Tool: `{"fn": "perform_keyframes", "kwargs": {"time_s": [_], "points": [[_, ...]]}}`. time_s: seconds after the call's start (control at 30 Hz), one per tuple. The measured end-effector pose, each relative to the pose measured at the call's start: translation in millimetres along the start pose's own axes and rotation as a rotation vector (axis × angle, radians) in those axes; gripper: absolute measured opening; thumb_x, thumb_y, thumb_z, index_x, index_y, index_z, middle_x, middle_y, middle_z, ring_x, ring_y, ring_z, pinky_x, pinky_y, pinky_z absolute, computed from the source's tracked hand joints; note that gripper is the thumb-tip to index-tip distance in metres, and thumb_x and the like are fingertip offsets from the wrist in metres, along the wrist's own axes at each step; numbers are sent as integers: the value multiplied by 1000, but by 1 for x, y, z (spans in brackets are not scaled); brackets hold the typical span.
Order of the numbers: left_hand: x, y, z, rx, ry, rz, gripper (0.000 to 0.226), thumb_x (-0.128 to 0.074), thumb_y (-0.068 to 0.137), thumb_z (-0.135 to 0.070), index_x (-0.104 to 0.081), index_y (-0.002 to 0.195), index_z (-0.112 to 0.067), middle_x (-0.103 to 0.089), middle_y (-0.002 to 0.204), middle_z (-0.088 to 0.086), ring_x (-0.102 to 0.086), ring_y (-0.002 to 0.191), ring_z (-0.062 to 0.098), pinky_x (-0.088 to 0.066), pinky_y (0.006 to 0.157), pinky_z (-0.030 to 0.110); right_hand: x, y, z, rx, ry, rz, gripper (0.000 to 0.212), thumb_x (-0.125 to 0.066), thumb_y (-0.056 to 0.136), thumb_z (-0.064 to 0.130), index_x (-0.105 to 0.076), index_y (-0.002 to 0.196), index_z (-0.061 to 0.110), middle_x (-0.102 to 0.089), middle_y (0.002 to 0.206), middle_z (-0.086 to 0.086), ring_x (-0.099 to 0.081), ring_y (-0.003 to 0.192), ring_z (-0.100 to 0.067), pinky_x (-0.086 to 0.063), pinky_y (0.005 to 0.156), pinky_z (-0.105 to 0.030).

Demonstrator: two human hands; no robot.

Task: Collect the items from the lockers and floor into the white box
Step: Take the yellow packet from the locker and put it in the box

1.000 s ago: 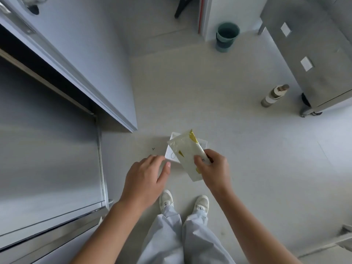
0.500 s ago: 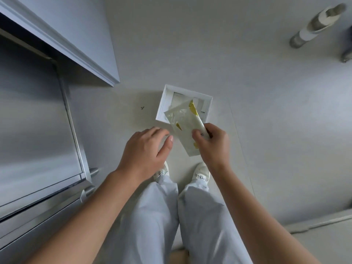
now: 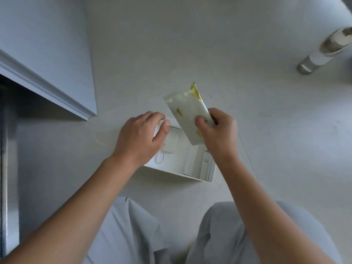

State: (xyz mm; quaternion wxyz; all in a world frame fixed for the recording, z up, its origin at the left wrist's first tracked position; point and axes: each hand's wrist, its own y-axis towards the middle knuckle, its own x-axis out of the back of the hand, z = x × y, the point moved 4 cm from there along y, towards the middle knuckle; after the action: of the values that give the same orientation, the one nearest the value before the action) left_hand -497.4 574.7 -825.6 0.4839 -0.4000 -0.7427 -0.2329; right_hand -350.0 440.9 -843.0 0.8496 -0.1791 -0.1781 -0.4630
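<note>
Your right grip (image 3: 217, 134) pinches the pale packet (image 3: 185, 113) above the white box (image 3: 181, 172); your left grip (image 3: 139, 138) clasps the box's far rim.

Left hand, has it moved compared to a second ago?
Yes. The left hand came forward to the white box on the floor and now grips its far left corner.

One head-worn wide-angle camera looks down, seemingly near-vertically, close above the white box (image 3: 177, 173) on the floor (image 3: 190, 54).
</note>
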Motion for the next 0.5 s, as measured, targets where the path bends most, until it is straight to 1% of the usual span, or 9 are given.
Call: {"fn": "perform_keyframes", "kwargs": {"time_s": [0.03, 0.07, 0.13, 0.2, 0.3, 0.37, 0.43, 0.47, 0.5], "points": [[-11, 7, 8, 0, -2, -10, 40, -33, 100, -42, -63, 109, -18, -69, 106, -3, -63, 92, 27, -47, 79, 38, -5, 13, -2, 49, -15, -6, 18, -66, 81, 18, -58, 66, 14, -56, 61, -8, -47, 58, -28, -32, 48, -33], [-22, 13, 14, 6, -11, -16, 39, -33, 102, -42, -63, 110, -18, -69, 107, -4, -64, 94, 27, -47, 81, 39, -7, 25, -3, 96, -31, -9, 21, -65, 80, 19, -55, 63, 14, -55, 61, -11, -43, 56, -26, -29, 48, -32], [-38, 25, 22, -3, -27, -45, 39, -32, 102, -44, -61, 111, -20, -69, 108, -5, -65, 95, 25, -49, 82, 40, -9, 46, -7, 149, -40, -27, 28, -65, 79, 18, -47, 58, 18, -52, 60, -11, -36, 53, -14, -27, 48, -30], [-49, 38, 24, -37, -24, -73, 40, -30, 101, -46, -61, 110, -22, -68, 107, -6, -65, 94, 24, -49, 80, 39, -9, 55, -18, 164, -46, -29, 28, -65, 80, 16, -46, 59, 16, -52, 60, -13, -37, 54, -14, -27, 49, -30], [-58, 47, 24, -102, 14, -81, 40, -31, 101, -46, -62, 110, -21, -69, 104, -5, -66, 93, 22, -47, 75, 36, -8, 61, -26, 208, -83, -34, 27, -66, 81, 15, -51, 60, 19, -49, 56, -3, -39, 54, -14, -29, 49, -29], [-61, 47, 26, -129, 28, -75, 42, -32, 101, -47, -62, 112, -20, -69, 105, -6, -66, 94, 21, -46, 74, 34, -8, 64, -29, 222, -104, -27, 21, -66, 81, 16, -55, 63, 15, -52, 58, -6, -43, 54, -21, -31, 49, -29], [-60, 43, 28, -132, 19, -74, 42, -32, 101, -48, -62, 111, -21, -69, 105, -7, -66, 93, 20, -46, 73, 34, -7, 65, -32, 223, -94, -31, 22, -65, 80, 16, -53, 63, 12, -53, 61, -14, -50, 60, -33, -31, 51, -29], [-59, 41, 28, -135, 12, -72, 40, -33, 102, -47, -62, 110, -21, -69, 104, -7, -66, 92, 20, -45, 72, 33, -8, 63, -35, 211, -82, -29, 25, -65, 80, 16, -49, 61, 12, -52, 62, -16, -50, 59, -35, -31, 51, -29], [-59, 37, 28, -137, 12, -64, 39, -33, 102, -47, -62, 111, -21, -69, 104, -7, -66, 92, 19, -43, 71, 32, -9, 60, -38, 196, -80, -20, 27, -66, 79, 16, -47, 60, 12, -51, 61, -16, -47, 56, -33, -30, 51, -29]]}}
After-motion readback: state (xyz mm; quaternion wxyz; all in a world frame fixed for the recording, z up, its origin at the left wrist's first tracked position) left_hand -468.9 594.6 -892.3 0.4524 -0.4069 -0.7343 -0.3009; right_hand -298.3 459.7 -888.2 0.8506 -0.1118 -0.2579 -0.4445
